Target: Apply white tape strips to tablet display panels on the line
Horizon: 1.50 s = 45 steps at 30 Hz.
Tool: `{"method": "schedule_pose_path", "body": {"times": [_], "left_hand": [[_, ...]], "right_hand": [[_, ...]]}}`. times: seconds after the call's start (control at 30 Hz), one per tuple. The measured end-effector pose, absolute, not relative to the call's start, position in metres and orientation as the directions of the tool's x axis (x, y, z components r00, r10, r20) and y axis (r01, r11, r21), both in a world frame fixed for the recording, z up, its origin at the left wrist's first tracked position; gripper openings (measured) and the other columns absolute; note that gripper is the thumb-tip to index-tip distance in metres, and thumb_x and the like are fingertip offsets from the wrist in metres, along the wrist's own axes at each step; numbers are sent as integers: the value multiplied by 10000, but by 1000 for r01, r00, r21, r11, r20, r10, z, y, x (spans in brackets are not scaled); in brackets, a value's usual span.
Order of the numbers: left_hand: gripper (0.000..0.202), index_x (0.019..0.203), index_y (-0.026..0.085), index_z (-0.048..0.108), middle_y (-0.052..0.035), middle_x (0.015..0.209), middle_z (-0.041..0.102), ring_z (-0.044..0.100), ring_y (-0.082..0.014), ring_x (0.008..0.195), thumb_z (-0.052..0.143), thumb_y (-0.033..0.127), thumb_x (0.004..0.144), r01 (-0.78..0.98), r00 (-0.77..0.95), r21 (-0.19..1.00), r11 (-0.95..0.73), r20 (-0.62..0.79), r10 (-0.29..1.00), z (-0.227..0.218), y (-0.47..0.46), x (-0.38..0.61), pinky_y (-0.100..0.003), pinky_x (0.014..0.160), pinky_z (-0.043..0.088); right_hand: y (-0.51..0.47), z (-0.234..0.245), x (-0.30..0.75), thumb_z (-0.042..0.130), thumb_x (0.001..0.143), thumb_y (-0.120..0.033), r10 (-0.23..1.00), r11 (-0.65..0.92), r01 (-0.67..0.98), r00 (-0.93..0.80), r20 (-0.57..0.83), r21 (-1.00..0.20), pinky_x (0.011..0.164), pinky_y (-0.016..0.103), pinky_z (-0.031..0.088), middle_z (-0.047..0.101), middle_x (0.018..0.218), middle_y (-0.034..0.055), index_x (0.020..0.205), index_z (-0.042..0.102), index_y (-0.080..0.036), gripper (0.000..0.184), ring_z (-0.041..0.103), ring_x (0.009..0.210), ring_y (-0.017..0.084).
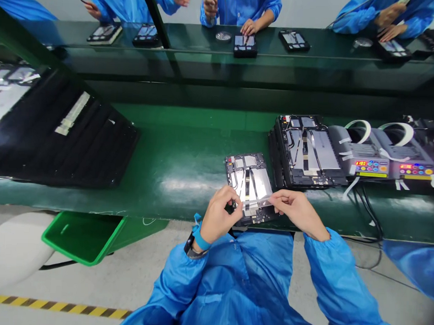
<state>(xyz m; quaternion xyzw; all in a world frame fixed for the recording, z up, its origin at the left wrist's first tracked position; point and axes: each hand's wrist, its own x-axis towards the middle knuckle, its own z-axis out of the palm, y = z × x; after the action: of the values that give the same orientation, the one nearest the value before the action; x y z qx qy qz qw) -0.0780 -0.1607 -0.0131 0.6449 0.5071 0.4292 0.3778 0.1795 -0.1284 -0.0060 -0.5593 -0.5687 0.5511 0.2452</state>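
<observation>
Left hand: the left hand (220, 213) is over the table's near edge, thumb and finger pinching one end of the strip.
Right hand: the right hand (297, 209) pinches the other end, fingertips over the tablet's right side.
Strip: the clear strip (257, 201) stretches between both hands across the tablet's lower part; whether it touches the surface, I cannot tell.
Tablet: the opened tablet (262, 180) lies face up by the near edge of the green table (182, 142), its silver battery area and dark ribbon cables showing.
Wrist: a blue band (201, 237) and a dark watch (189, 243) circle the left wrist.
Tablet pile: a pile of opened tablets (323, 145) stands just right of the single one, farther from the near edge.
Machines: two grey machines (364, 152) with lit red displays sit side by side right of the pile, and dark cables (369, 212) hang over the near edge.
Black stack: a tall black stack (102, 148) bearing a pale tape strip (73, 113) fills the table's left end.
Bin: a green bin (133, 231) is below the near edge, left of the person.
Opposite: co-workers in blue sleeves work at a dark bench (197, 39); one rests a hand (249, 27) on a tablet (245, 46).
</observation>
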Motion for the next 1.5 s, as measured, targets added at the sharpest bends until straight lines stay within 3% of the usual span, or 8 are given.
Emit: {"method": "schedule_pose_path", "body": {"times": [0.17,0.37,0.5,0.67,0.8,1.17,1.5], "left_hand": [[114,776,215,625,-24,858,595,529,-170,794,648,139,858,307,77,930,-202,188,979,-17,-148,-83,-307,736,422],[111,715,186,679,22,696,528,404,-115,611,696,255,801,184,-29,976,114,-111,993,-53,-112,-103,-273,599,324],[135,744,174,702,24,700,552,434,-108,628,719,297,796,112,-9,985,135,-134,991,-50,-104,-107,-262,614,337],[51,728,167,719,50,596,484,396,-108,589,682,202,737,198,-100,953,230,-213,972,-54,-90,-101,-259,589,301],[56,688,175,717,57,594,448,398,-113,594,664,174,702,292,-219,922,256,-196,956,-65,-81,-96,-265,602,311],[46,656,188,695,58,607,438,427,-119,593,680,158,688,487,-253,821,298,-193,948,-60,-76,-90,-281,608,317],[43,653,185,684,59,590,452,424,-119,595,670,165,689,467,-281,807,361,-252,926,-55,-73,-89,-273,605,317]], "right_hand": [[-133,-14,161,807,788,-659,962,-249,227,-58,-268,-941,579,308,470,653,644,20,832,733,-180,486,557,593,158],[-108,-36,126,756,822,-644,991,-134,257,17,-135,-957,583,312,452,608,661,13,778,629,-211,452,542,612,167],[-92,-38,116,674,899,-558,996,-89,236,23,-86,-968,615,312,465,609,701,10,835,595,-222,352,567,642,171],[-80,-41,112,626,927,-391,1000,-3,409,15,3,-913,610,297,418,571,656,-21,800,593,-221,215,530,602,150],[-75,-50,108,586,935,-319,999,20,546,29,43,-837,608,294,390,550,621,-39,804,568,-230,160,521,572,149],[-68,-50,105,537,931,-266,997,29,652,39,72,-757,635,301,377,553,618,-26,821,505,-249,117,575,593,180],[-61,-46,104,538,926,-233,999,20,685,12,38,-728,631,306,340,554,602,-17,806,522,-246,121,576,597,192]]}}
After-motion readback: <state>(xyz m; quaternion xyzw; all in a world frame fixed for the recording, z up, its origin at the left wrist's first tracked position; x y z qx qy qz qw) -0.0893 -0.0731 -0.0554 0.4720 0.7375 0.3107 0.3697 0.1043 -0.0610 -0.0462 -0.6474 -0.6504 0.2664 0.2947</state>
